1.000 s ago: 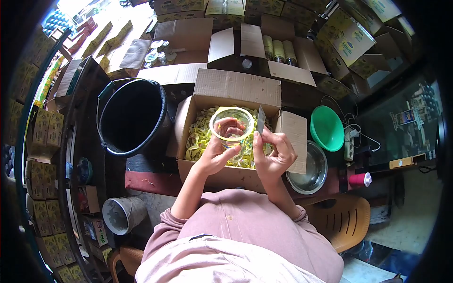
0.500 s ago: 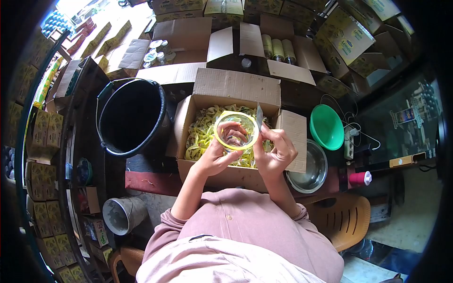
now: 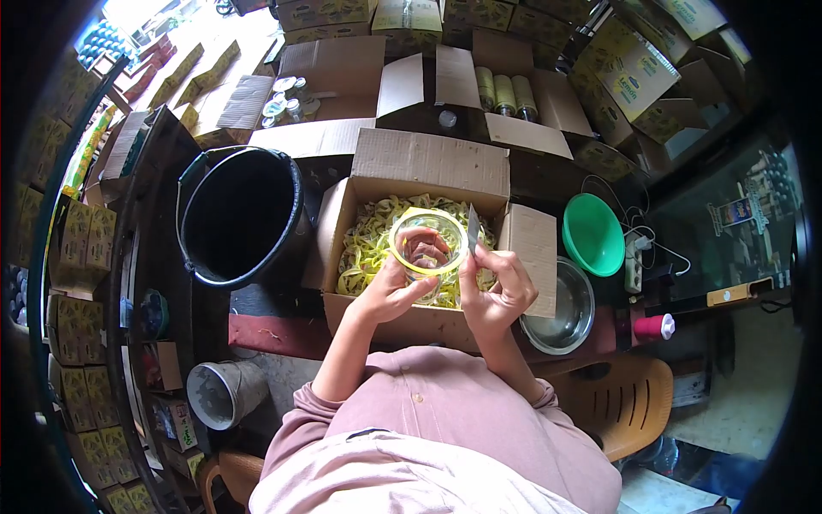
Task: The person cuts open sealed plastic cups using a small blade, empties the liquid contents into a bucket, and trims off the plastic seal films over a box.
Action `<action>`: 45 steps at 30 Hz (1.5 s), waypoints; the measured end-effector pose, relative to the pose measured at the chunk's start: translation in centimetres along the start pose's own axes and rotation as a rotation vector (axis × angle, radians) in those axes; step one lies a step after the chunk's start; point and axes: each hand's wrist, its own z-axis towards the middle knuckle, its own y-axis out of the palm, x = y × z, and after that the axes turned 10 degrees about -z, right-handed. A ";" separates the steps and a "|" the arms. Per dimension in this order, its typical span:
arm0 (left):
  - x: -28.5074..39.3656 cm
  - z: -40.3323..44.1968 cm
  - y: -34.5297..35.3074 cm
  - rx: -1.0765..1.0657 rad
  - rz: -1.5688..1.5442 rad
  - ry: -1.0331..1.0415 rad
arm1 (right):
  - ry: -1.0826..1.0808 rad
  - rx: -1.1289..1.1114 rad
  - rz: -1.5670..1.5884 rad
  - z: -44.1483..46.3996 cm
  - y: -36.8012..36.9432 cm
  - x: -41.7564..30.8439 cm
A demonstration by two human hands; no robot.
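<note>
A clear round jar or cup (image 3: 443, 230) with a yellow rim faces up at the middle of the head view. My left hand (image 3: 390, 291) is closed round it from the left and below, and some fingers show through its clear wall. On the other side, my right hand (image 3: 499, 295) pinches a thin grey blade (image 3: 473, 228) that points away from me, close to the right of the rim. Whether the blade touches the rim I cannot tell. Both hands are over an open cardboard box (image 3: 430, 163) filled with curled yellow and clear strips (image 3: 358, 257).
A black bucket (image 3: 190, 218) stands left of the box. On the right are a green bowl (image 3: 592, 236), a clear basin (image 3: 582, 321) and a pink spool (image 3: 651, 325). Behind, open cartons hold jars (image 3: 291, 98) and yellow rolls (image 3: 505, 92). A grey bucket (image 3: 224, 394) is lower left.
My right hand and the blade have shifted down very slightly beside the rim. The jar stays in my left hand, at nearly the same place.
</note>
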 end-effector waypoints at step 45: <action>0.0 0.4 0.0 0.054 -0.289 -0.049 | 0.047 -0.007 0.108 -0.3 0.3 0.2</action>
